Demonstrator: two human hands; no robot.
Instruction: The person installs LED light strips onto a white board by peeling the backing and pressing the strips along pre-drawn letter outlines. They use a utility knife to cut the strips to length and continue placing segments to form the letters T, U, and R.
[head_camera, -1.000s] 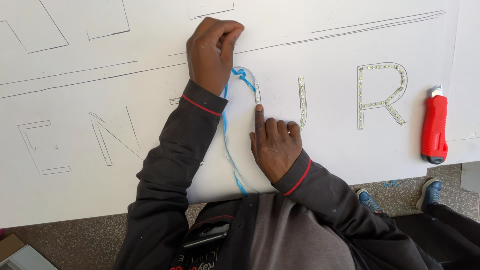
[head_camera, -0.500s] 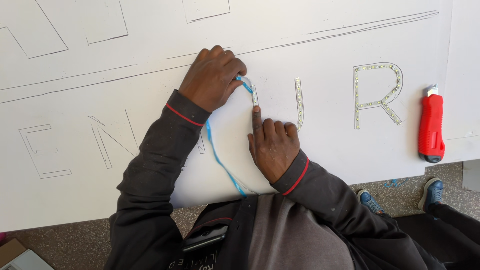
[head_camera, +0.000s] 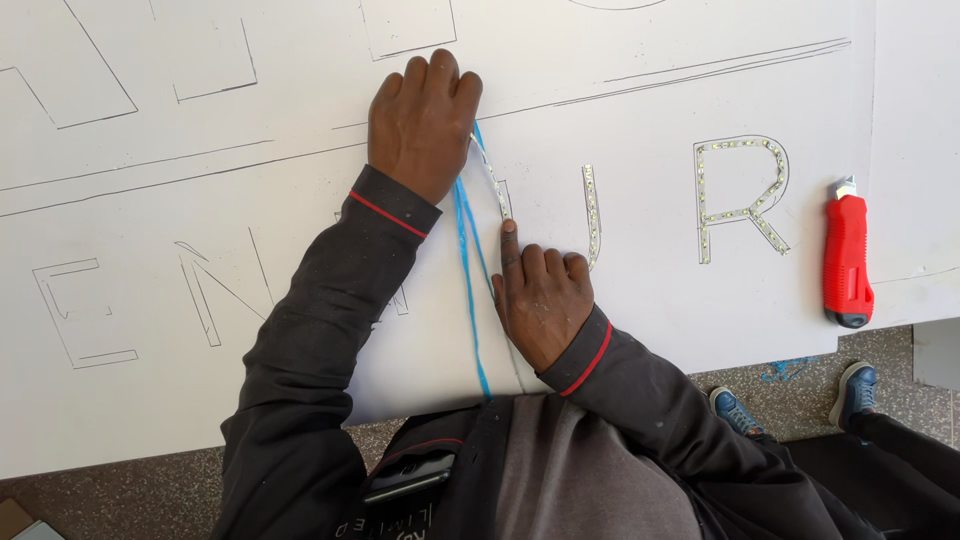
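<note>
Both hands hold as before; left hand (head_camera: 424, 120) grips blue strip (head_camera: 466, 270).

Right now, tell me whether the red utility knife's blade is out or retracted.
Out: a short blade tip shows at the top end of the red utility knife, lying on the white board.

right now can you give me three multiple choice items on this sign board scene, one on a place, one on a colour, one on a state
1. Where does the utility knife lie?
A. right of the lit letters
B. under the left hand
C. on the floor

2. What colour is the strip backing trailing toward the person?
A. green
B. blue
C. yellow

3. What is the right hand doing?
A. gripping the knife
B. lifted off the board
C. pressing one finger on the strip

Answers: 1 A, it rests on the white board by its right edge; 2 B, plainly blue; 3 C, the index fingertip is down, while the left hand holds the strip farther up.
</note>
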